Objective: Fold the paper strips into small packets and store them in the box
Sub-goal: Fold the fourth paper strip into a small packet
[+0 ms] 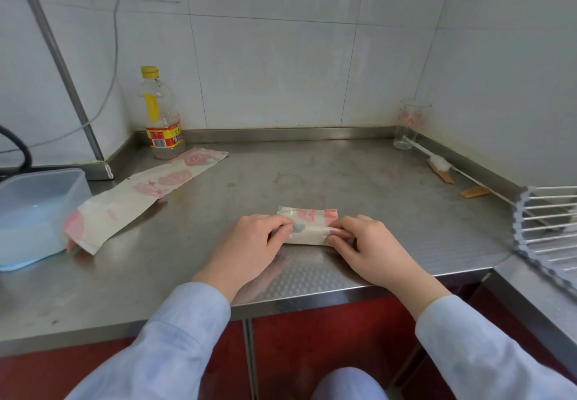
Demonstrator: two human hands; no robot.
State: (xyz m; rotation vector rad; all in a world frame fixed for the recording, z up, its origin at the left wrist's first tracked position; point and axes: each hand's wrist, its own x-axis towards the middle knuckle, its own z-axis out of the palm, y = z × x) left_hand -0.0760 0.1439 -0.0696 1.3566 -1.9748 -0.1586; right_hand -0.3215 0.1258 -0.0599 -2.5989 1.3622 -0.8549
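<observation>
A partly folded paper strip (307,225), cream with pink prints, lies on the steel counter (343,175) near its front edge. My left hand (253,243) pinches its left end with curled fingers. My right hand (365,243) grips its right end, fingers curled over the fold. A second, unfolded strip (140,190) lies flat at the left, running diagonally, its near end leaning against the translucent blue box (34,212). The box stands open at the counter's far left.
A plastic bottle (160,115) with a yellow cap stands at the back left corner. A clear glass (410,123) and a white brush (437,161) sit at the back right. A white wire rack (549,228) covers the right side.
</observation>
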